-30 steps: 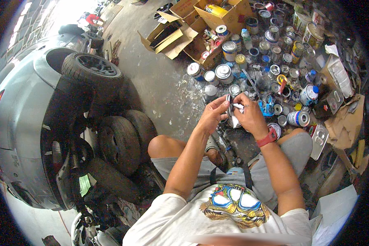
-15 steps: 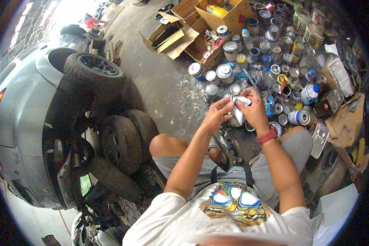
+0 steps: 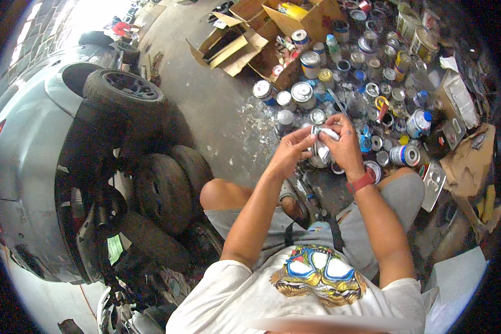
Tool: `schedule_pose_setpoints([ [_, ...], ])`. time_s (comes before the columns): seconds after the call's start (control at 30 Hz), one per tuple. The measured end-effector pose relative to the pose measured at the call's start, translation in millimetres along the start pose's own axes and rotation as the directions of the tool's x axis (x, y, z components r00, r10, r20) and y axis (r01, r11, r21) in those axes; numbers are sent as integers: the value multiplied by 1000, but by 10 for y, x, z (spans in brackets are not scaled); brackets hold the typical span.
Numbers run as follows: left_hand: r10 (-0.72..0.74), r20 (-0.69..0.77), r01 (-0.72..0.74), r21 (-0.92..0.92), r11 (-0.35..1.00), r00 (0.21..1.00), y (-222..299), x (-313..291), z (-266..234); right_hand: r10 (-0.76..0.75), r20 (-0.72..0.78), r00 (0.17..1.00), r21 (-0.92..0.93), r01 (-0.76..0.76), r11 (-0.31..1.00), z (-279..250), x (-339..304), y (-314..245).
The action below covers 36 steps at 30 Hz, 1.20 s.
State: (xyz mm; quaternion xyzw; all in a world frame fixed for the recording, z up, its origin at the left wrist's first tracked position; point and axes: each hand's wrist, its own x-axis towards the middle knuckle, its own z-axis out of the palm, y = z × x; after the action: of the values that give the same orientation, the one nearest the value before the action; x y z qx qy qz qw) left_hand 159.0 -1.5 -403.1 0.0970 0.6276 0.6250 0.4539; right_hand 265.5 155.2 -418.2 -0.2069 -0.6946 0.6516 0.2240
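Note:
My left hand [image 3: 293, 149] and right hand [image 3: 344, 146] meet in front of me, over the near edge of a crowd of paint cans. My right hand grips a crumpled white cloth or tissue [image 3: 329, 133], part of which hangs below the fingers. My left fingers pinch at a small greyish piece beside the cloth; its kind is hidden by both hands. Just beyond my right fingers a thin pale stick [image 3: 336, 100] slants up; whether it is held cannot be told. An open can [image 3: 319, 161] stands below the hands.
Paint cans [image 3: 303, 94] and jars cover the floor ahead and right. Open cardboard boxes [image 3: 236, 50] stand beyond. At the left are a grey car [image 3: 30, 167] and loose tyres [image 3: 161, 192]. Flattened cardboard [image 3: 470, 164] lies right. Far off is a person in red [image 3: 121, 28].
The view has shifted slightly. Both hands stay together at the cloth, with the left fingers somewhat closer to it and the cloth's hanging part shifted a little.

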Motion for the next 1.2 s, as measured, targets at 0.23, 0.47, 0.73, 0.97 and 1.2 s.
schedule_pose_setpoints([
  [0.23,23,-63,-24,-14,1000,998,-71,35,71,-28,78,997,-17,29,999,-54,55,263],
  [0.47,77,-37,-74,73,995,996,11,105,79,33,105,994,-30,-30,999,-27,102,437],
  [0.73,417,-272,-103,722,685,867,-318,458,-700,275,46,960,666,-235,708,-280,241,444],
  [0.97,222,-185,90,922,377,957,-1188,668,-1148,354,-138,925,742,-140,656,-360,275,468],
  [1.2,108,-8,-7,991,135,994,-1359,828,-925,397,-155,905,721,-171,671,-323,361,581],
])
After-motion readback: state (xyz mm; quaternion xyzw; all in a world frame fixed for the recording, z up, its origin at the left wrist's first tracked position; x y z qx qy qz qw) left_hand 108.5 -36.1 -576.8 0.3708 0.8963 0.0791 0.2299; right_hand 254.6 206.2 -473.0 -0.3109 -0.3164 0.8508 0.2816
